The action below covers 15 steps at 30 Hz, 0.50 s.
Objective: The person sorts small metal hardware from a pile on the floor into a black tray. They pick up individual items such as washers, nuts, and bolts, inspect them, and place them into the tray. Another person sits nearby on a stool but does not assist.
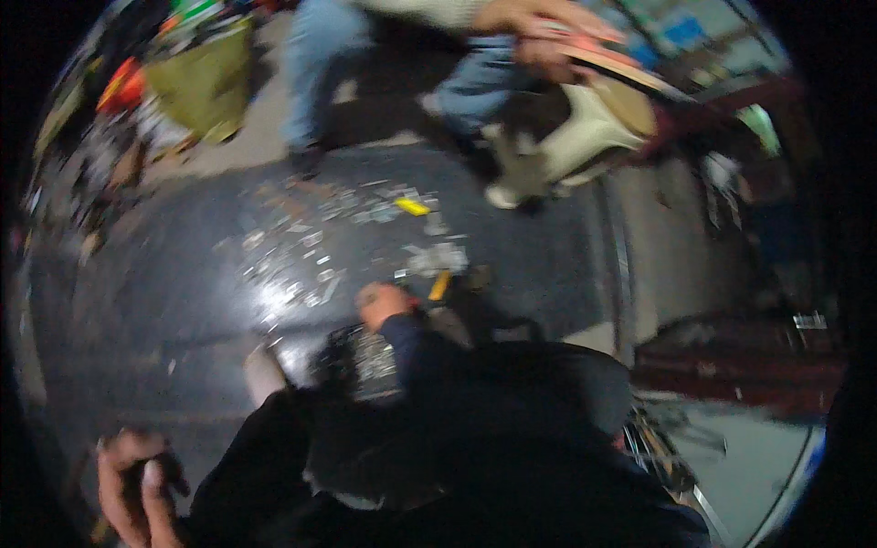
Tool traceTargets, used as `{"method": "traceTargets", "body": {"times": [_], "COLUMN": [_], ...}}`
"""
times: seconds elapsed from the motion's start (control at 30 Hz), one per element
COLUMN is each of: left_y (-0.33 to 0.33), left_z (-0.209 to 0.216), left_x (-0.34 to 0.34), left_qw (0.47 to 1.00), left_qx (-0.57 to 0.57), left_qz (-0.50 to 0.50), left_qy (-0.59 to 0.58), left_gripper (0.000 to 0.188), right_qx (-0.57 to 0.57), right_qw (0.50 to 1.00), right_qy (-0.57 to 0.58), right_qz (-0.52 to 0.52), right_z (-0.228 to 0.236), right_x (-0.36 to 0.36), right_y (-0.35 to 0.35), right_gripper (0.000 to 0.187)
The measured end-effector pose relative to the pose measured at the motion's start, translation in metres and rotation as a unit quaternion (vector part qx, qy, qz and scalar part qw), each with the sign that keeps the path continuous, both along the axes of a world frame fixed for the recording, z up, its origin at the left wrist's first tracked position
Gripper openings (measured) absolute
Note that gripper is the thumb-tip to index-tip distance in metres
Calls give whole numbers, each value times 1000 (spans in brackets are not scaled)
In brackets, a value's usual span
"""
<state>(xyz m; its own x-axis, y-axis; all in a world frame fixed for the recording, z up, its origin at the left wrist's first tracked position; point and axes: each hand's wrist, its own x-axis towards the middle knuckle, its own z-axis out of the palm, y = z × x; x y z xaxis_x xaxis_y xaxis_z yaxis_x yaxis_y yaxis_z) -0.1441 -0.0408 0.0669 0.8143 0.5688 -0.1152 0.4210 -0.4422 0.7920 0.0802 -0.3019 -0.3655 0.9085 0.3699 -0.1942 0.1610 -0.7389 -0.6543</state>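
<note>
My left hand [137, 479] is raised at the lower left, its fingers curled and pinched together; a small dark shape shows by the fingers, too blurred to name. Near the middle, my right hand [384, 305] reaches low over the dark mat with its fingers closed, and what they hold, if anything, is hidden. Beside it lie an orange-yellow strip [440, 286] and a heap of small shiny clear or metallic pieces [437, 258]. More small glinting pieces [373, 354] are gathered close under my right wrist. Farther off on the mat is a yellow block [411, 206].
The dark mat [137, 292] carries scattered shiny bits. Across from me a person's hand [548, 27] rests on a reddish flat thing above a pale stool [594, 132]. An olive bag [203, 82] stands at the far left. Long thin tools [662, 452] lie at the lower right.
</note>
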Motion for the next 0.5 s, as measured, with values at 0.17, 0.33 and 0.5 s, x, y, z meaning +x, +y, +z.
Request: {"method": "traceTargets", "body": {"times": [0.17, 0.33, 0.5], "left_y": [-5, -5, 24], "left_z": [14, 8, -4], "left_x": [2, 25, 43], "left_qw": [1000, 999, 972], "left_qx": [2, 11, -41], "left_qz": [-23, 2, -232], "left_qy": [17, 42, -11], "left_gripper": [29, 27, 31], "right_qx": [15, -28, -6], "right_qw": [998, 999, 999], "right_qy": [39, 15, -10], "right_qz": [-41, -7, -37], "right_z": [-6, -22, -37], "right_x": [35, 57, 77], "right_y": [20, 45, 77], "right_gripper": [12, 10, 8]}}
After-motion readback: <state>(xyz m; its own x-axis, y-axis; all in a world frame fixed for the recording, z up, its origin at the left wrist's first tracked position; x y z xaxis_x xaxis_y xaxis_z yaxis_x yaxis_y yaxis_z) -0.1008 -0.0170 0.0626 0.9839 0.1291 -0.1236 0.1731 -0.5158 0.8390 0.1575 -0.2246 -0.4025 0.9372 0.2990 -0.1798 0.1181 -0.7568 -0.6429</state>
